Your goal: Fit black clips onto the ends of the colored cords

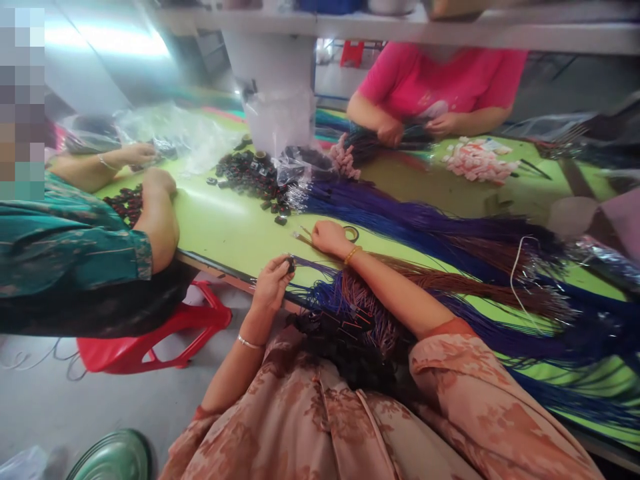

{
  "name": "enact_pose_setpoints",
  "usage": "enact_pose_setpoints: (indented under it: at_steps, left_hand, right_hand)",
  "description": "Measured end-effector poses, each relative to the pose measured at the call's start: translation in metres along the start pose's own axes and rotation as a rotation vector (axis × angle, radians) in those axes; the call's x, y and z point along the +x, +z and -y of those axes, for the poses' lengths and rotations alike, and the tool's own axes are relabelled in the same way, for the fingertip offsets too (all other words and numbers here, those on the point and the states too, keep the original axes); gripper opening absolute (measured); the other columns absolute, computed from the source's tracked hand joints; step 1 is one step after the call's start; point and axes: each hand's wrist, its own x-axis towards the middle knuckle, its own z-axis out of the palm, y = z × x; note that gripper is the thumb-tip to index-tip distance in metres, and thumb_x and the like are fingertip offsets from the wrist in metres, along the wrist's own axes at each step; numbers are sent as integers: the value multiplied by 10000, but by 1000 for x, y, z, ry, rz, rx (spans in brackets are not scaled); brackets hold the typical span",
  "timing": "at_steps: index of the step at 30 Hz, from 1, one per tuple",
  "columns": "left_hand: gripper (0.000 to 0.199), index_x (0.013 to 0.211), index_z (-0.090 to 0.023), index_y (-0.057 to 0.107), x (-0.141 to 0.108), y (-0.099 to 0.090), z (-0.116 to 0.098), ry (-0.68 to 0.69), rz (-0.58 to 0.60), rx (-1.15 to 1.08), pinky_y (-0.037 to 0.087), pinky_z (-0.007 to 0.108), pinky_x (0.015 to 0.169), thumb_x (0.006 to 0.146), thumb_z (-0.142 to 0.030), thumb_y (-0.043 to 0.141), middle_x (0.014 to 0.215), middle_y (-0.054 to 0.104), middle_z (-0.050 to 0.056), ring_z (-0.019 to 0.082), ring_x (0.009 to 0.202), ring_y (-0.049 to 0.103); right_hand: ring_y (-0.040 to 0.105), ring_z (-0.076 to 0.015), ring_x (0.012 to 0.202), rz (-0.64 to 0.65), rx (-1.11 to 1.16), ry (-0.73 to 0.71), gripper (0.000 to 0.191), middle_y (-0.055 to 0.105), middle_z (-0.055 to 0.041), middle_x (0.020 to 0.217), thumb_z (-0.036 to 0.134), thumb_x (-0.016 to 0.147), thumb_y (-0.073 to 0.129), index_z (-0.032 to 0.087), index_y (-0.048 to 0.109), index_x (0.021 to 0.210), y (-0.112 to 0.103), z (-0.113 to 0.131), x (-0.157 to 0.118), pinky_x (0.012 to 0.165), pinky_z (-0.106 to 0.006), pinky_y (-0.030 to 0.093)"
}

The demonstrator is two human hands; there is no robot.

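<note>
Near the table's front edge, my left hand (273,283) is closed on a small black connector (290,264), pinched between thumb and fingers. Blue and purple wires (317,267) run from that connector toward my lap, where a tangled bundle (350,300) hangs over the edge. Up and to the right, my right hand (331,239) is curled around brown wires (306,241), whose metal-tipped ends stick out on its left side. A dark roll of tape (352,233) lies just beside that wrist. Beyond both hands sits a pile of black connectors (250,175).
Long blue and purple wires (390,217) and brown wires (460,283) cover the green table (220,223) to the right. A co-worker in pink (445,87) sits opposite, near pale pink parts (480,160). Another in green (75,233) works at left, on a red stool (150,337). A shelf (450,30) spans overhead.
</note>
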Motion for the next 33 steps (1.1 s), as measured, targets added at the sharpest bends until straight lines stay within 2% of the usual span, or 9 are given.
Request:
enact_pose_setpoints:
  at_steps: [7, 12, 16, 22, 33]
  left_hand:
    - [251, 865, -129, 686, 0, 1, -1, -4, -3, -28, 471, 196, 632, 637, -169, 785, 822, 657, 24, 84, 701, 599]
    - [248, 875, -137, 683, -2, 1, -1, 1, 5, -37, 471, 207, 655, 646, -164, 774, 838, 660, 28, 90, 720, 597]
    - [240, 879, -145, 677, -2, 2, 0, 7, -4, -57, 464, 205, 662, 655, -157, 763, 832, 657, 25, 92, 731, 594]
    - [240, 912, -152, 660, 1, 3, 2, 17, 51, -102, 458, 201, 672, 686, -146, 739, 884, 648, 31, 95, 770, 593]
    - [220, 935, -151, 671, 1, 3, 3, -1, 76, -119, 471, 220, 692, 720, -112, 687, 886, 654, 44, 109, 776, 599]
  right_hand:
    - [612, -241, 814, -70, -61, -85, 255, 684, -188, 959, 238, 902, 432, 101, 621, 1004, 0, -4, -7, 700, -304, 391]
    - [535, -160, 680, -148, 227, -264, 165, 665, -60, 794, 219, 841, 473, 147, 616, 883, -5, 11, -15, 627, -258, 339]
    - [469, -111, 613, -150, 472, -377, 146, 610, -9, 693, 224, 808, 493, 136, 607, 787, -4, 21, -27, 597, -227, 325]
    - [437, -84, 546, -33, 544, -363, 117, 561, 23, 594, 209, 754, 532, 134, 596, 691, 2, 19, -51, 549, -208, 290]
    - [460, -95, 553, -36, 409, -305, 111, 596, 7, 618, 233, 752, 570, 147, 618, 702, 2, 21, -65, 554, -217, 281]
